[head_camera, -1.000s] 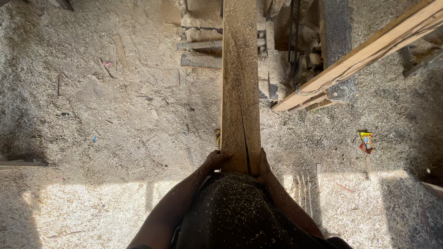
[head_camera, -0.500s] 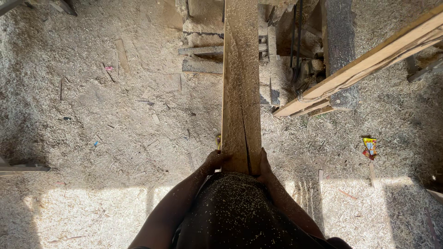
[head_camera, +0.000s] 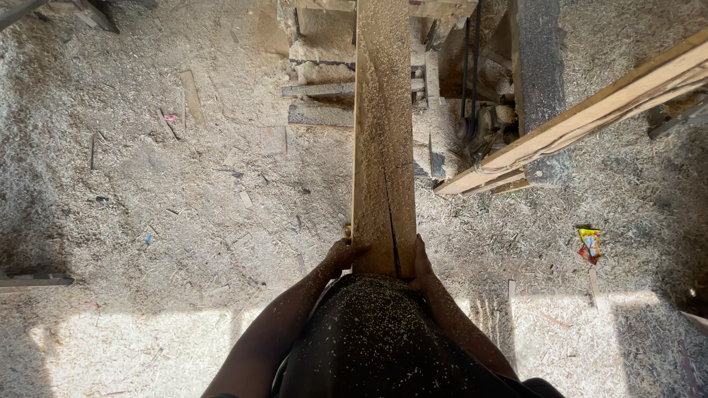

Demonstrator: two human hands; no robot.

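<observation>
Hands clamp the near end of a long plank (head_camera: 382, 147), one on each edge: the left hand (head_camera: 344, 254) curls over the left edge and the right hand (head_camera: 421, 259) presses flat along the right edge, both closed narrowly on the wood just ahead of the person's dark, sawdust-flecked shirt (head_camera: 376, 332). The plank runs straight away from the hands towards the machine frame (head_camera: 472, 88) far ahead, with a long split reaching down its middle almost to the fingers. Against the pictures from a moment earlier, the grip has not shifted and the plank lies along the same line; only the view has tilted slightly, so the scraps ahead sit a little lower. That suggests the plank is being held steady or fed very slowly rather than swung or lifted. To the right of the hands, a second beam (head_camera: 590, 118) slants across, well apart from them, and a bright wrapper (head_camera: 590, 245) lies on the sawdust-covered floor (head_camera: 147, 221) to their right.
</observation>
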